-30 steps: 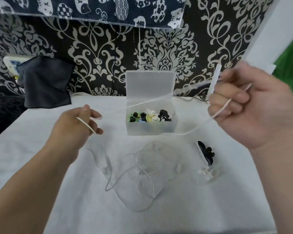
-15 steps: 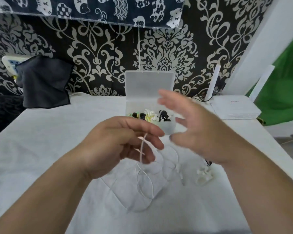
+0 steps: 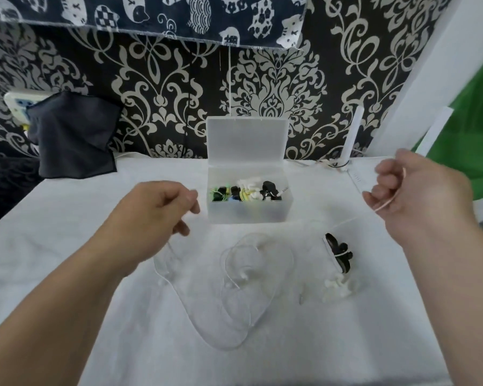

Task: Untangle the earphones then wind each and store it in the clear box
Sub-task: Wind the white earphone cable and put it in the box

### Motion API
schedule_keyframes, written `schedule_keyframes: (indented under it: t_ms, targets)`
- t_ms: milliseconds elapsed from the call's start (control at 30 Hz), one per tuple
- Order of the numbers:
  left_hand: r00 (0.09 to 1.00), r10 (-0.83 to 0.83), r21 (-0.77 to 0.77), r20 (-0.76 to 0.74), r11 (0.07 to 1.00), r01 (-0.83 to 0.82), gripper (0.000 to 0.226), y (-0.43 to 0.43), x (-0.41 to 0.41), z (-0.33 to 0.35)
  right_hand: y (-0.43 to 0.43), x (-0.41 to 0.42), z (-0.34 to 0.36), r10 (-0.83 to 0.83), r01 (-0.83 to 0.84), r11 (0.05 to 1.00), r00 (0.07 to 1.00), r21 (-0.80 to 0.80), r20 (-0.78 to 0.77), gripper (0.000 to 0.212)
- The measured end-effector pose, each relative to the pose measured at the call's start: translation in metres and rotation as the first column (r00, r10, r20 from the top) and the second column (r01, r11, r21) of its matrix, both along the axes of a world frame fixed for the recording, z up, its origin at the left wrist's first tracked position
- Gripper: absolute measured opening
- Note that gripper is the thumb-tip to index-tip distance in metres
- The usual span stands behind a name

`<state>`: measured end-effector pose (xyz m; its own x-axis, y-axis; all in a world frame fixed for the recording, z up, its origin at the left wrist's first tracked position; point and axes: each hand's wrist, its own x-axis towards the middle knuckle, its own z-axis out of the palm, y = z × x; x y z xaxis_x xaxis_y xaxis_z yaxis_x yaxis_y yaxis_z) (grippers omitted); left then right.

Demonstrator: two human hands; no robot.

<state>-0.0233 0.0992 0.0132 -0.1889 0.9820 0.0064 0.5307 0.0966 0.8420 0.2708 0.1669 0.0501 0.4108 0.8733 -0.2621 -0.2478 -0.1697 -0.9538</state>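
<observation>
Now the hands have swung apart again: right hand (image 3: 418, 190) fingers grip the white earphone cord (image 3: 384, 206), left hand (image 3: 162, 207) fingers pinch its other stretch. Loops lie slack on the tabletop (image 3: 67, 246) before the clear box (image 3: 248, 215); untangling continues.

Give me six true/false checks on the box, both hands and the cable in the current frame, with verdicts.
1. The clear box stands with its lid open. True.
2. The box is empty. False: it holds wound earphones in black, white and green.
3. The right hand grips the white cable. True.
4. The cable is fully wound. False: loose loops of it lie on the white cloth between the hands.
5. The left hand lies flat on the cloth. False: it is raised, with its fingers curled.
6. A wound black earphone lies on the cloth outside the box. True.
</observation>
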Motion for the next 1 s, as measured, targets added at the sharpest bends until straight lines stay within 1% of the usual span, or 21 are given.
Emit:
schedule_keyframes:
  t_ms: [33,67,100,133,167,200,267,300,333,367,400,433,467,533,600,667,733,800,900,933,1000]
  targets:
    - [1.0,0.016,0.053,0.008,0.998,-0.017,0.031,0.001,0.002,0.002,0.001,0.001,-0.004,0.04,-0.034,0.999,0.984,-0.036,0.176,0.023]
    - [1.0,-0.007,0.096,0.012,0.995,0.006,0.032,0.001,0.006,0.004,0.0,0.0,-0.007,0.09,-0.071,0.995,0.928,-0.066,0.361,0.011]
    - [0.998,-0.062,0.124,-0.003,0.99,0.061,0.031,-0.001,0.012,0.008,-0.003,-0.004,-0.011,0.152,-0.123,0.988,0.838,-0.089,0.524,0.018]
    - [0.991,-0.128,0.132,-0.046,0.982,0.133,0.03,-0.003,0.02,0.011,-0.008,-0.01,-0.013,0.22,-0.208,0.974,0.739,-0.094,0.637,0.032]
    - [0.976,-0.187,0.128,-0.109,0.971,0.2,0.028,-0.006,0.028,0.013,-0.012,-0.017,-0.013,0.299,-0.334,0.939,0.657,-0.088,0.692,0.042]
    - [0.957,-0.239,0.122,-0.164,0.958,0.26,0.026,-0.008,0.035,0.013,-0.018,-0.023,-0.012,0.414,-0.497,0.863,0.597,-0.087,0.687,0.049]
    - [0.931,-0.304,0.104,-0.205,0.939,0.329,0.024,-0.01,0.047,0.01,-0.031,-0.038,-0.009,0.73,-0.814,0.57,0.443,-0.107,0.52,0.05]
    - [0.93,-0.315,0.105,-0.187,0.935,0.338,0.024,-0.01,0.05,0.008,-0.036,-0.044,-0.009,0.839,-0.897,0.423,0.334,-0.13,0.429,0.046]
    - [0.937,-0.309,0.116,-0.161,0.937,0.329,0.025,-0.01,0.051,0.007,-0.04,-0.05,-0.008,0.884,-0.933,0.327,0.244,-0.154,0.398,0.036]
    - [0.947,-0.29,0.129,-0.14,0.943,0.308,0.026,-0.009,0.05,0.007,-0.042,-0.052,-0.01,0.874,-0.93,0.316,0.21,-0.185,0.439,0.02]
    - [0.955,-0.267,0.135,-0.127,0.949,0.284,0.028,-0.008,0.048,0.007,-0.04,-0.054,-0.01,0.839,-0.906,0.385,0.265,-0.174,0.475,0.006]
    - [0.962,-0.248,0.124,-0.115,0.957,0.261,0.029,-0.008,0.045,0.007,-0.036,-0.052,-0.011,0.777,-0.848,0.507,0.375,-0.152,0.505,0.013]
    - [0.968,-0.231,0.1,-0.099,0.966,0.24,0.03,-0.007,0.04,0.007,-0.031,-0.048,-0.012,0.699,-0.761,0.641,0.523,-0.102,0.487,0.02]
    - [0.976,-0.209,0.039,-0.068,0.976,0.212,0.032,-0.006,0.03,0.006,-0.021,-0.038,-0.009,0.506,-0.55,0.833,0.803,0.064,0.315,0.025]
    - [0.982,-0.19,-0.006,-0.023,0.982,0.19,0.033,-0.005,0.021,0.005,-0.013,-0.027,-0.005,0.335,-0.357,0.914,0.932,0.193,0.138,0.026]
    - [0.984,-0.171,-0.028,0.04,0.985,0.172,0.033,-0.004,0.016,0.006,-0.008,-0.02,-0.004,0.2,-0.194,0.946,0.98,0.261,0.001,0.027]
    - [0.988,-0.148,-0.036,0.036,0.988,0.149,0.036,-0.004,0.013,0.006,-0.004,-0.015,-0.003,0.12,-0.084,0.951,0.987,0.296,-0.104,0.029]
    - [0.992,-0.122,-0.037,0.005,0.992,0.122,0.038,-0.002,0.012,0.005,-0.002,-0.011,-0.002,0.082,-0.035,0.948,0.987,0.317,-0.136,0.03]
    - [0.997,-0.072,-0.011,0.028,0.997,0.072,0.037,-0.001,0.011,0.004,0.0,-0.005,-0.005,0.036,-0.013,0.957,0.997,0.289,-0.074,0.029]
    - [0.997,-0.058,0.008,0.053,0.998,0.057,0.036,0.0,0.011,0.005,0.001,-0.003,-0.006,0.027,-0.02,0.97,0.999,0.244,-0.026,0.028]
    - [0.979,-0.074,0.046,0.19,0.997,0.067,0.039,-0.001,0.013,0.007,0.004,0.0,-0.009,0.051,-0.062,0.993,0.992,0.096,0.113,0.024]
